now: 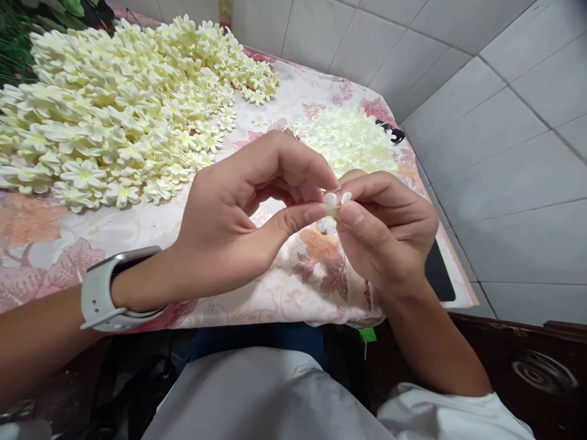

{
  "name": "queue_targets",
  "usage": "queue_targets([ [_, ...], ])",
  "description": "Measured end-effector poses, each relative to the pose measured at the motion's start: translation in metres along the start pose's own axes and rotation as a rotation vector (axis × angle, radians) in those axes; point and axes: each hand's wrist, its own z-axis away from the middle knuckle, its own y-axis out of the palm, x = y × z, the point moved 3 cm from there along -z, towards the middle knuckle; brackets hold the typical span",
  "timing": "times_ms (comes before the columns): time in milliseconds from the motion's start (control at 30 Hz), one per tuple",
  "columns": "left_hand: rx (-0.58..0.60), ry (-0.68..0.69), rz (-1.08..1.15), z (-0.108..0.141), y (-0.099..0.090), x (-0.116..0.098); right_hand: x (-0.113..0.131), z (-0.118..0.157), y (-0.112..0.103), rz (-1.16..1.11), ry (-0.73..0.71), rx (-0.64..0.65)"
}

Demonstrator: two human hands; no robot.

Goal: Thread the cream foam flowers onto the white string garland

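A small white flower [326, 223] is pinched between both hands above the front part of the table. My left hand [257, 214], with a pale watch strap on its wrist, grips the flower's left side between thumb and fingertips. From the right, my right hand [387, 226] pinches its other side with thumb and index finger. The fingertips of both hands nearly meet, and they cover part of the petals. Behind the hands lies a loose pile of white petals [353, 137]. A big heap of pale yellow-white flowers [114, 110] covers the table's left side.
The table has a floral cloth [293, 299]. A black-handled object [393, 133] lies behind the petal pile. At the right edge is a dark flat object [443, 272], partly hidden by my right hand. Tiled walls [513, 165] border the back and right. Green foliage [16, 46] stands back left.
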Motion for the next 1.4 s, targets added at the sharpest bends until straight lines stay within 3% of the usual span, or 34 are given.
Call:
queue_targets([
  [433,-0.038,-0.155,0.061,-0.001,0.001,-0.005,0.003,-0.001,0.002,-0.027,-0.049,0.013],
  [667,0.037,-0.180,0.095,0.000,0.005,-0.004,0.002,0.001,0.002,-0.030,0.006,0.019],
  [867,-0.006,-0.287,0.153,-0.004,0.003,-0.002,0.003,0.002,0.002,-0.015,0.141,-0.035],
  [967,-0.019,-0.385,0.165,-0.005,0.001,0.004,0.007,0.002,0.000,0.112,0.022,-0.093],
  [1100,-0.020,-0.475,0.198,-0.005,0.000,0.011,0.010,0.004,-0.001,0.448,-0.260,-0.041],
  [1200,-0.025,-0.528,0.290,-0.005,0.003,0.012,0.007,0.005,-0.001,0.515,-0.353,-0.061],
  [1267,-0.030,-0.469,0.312,-0.005,0.004,0.007,0.006,0.005,-0.001,0.436,-0.365,-0.126],
  [1400,0.026,-0.193,0.113,-0.002,0.004,-0.006,0.008,0.001,0.002,0.263,-0.326,-0.208],
])
